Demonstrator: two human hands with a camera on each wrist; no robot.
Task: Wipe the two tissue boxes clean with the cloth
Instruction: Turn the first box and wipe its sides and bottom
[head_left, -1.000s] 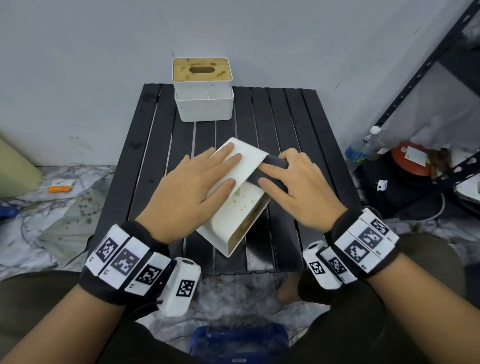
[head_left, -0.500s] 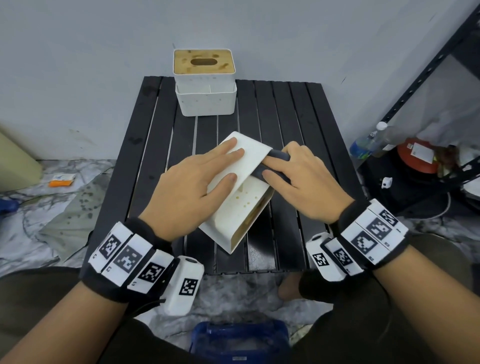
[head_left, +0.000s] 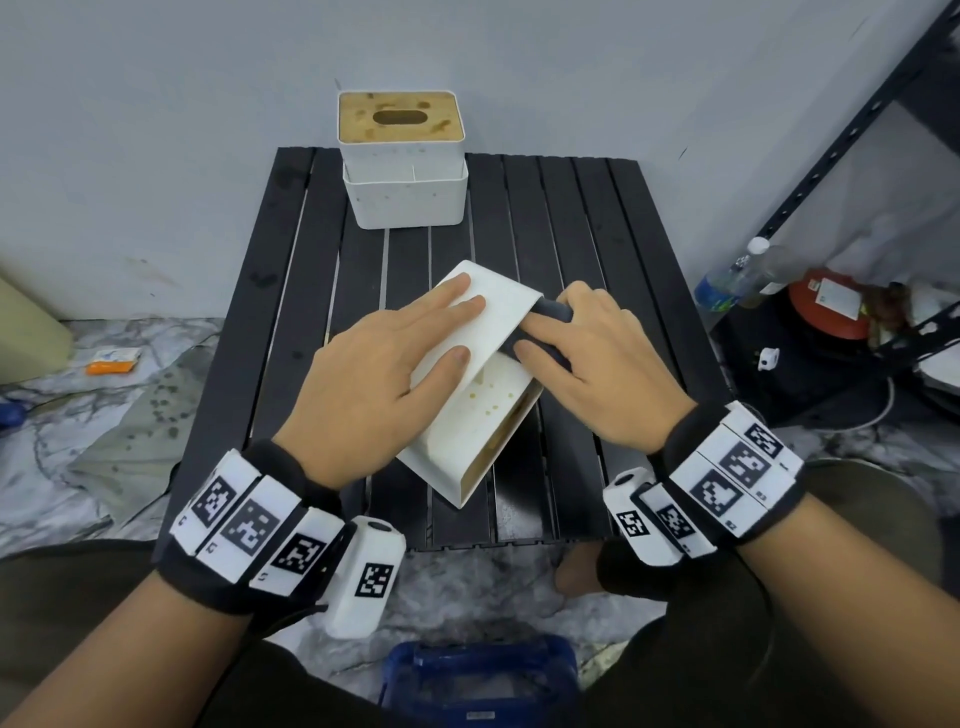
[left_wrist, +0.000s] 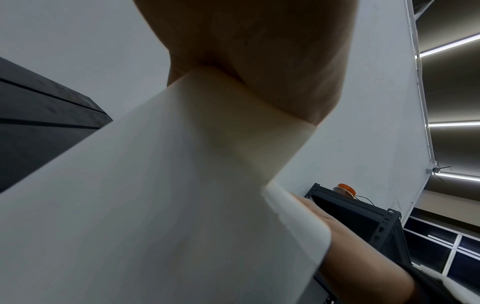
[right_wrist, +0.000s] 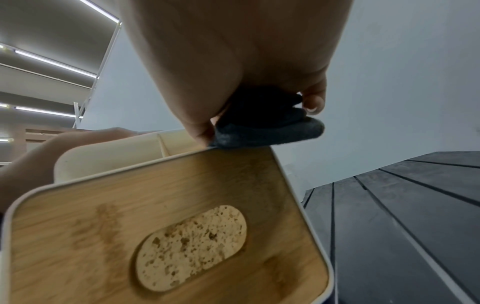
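- Centre of the head view: a white tissue box (head_left: 470, 395) lies tipped on its side on the black slatted table (head_left: 582, 218), its long axis running from upper middle toward lower middle of the frame.
- The left hand (head_left: 387, 374) lies flat on the box's upward-facing white side, fingers straight and spread, thumb reaching over the right edge; it presses the box down rather than curling round it.
- In the left wrist view the palm (left_wrist: 259, 51) fills the top of the frame, resting on the white box wall (left_wrist: 155, 205) that spreads across the lower left.
- The right hand (head_left: 587, 374), right of centre in the head view, holds a dark grey cloth (head_left: 550, 312) bunched under its curled fingers, against the box's upper right edge.
- The right wrist view shows this grip closely: the folded cloth (right_wrist: 270, 125) is pinched between thumb and fingertips at the middle of the frame, touching the rim of the box.
- Below it in that view, the box's wooden lid (right_wrist: 130, 216) fills the lower left, with an oval opening (right_wrist: 192, 246) showing a speckled, brown-spotted surface inside.
- Small yellowish spots dot the box's side face near the frame centre in the head view.
- At the upper middle of the head view, the second tissue box (head_left: 402, 166) stands upright at the table's far edge against the wall, wooden top stained with brown marks, well apart from both hands.
- Right edge of the head view: a dark metal shelf (head_left: 852, 135), with a plastic bottle (head_left: 737, 273) beside it.
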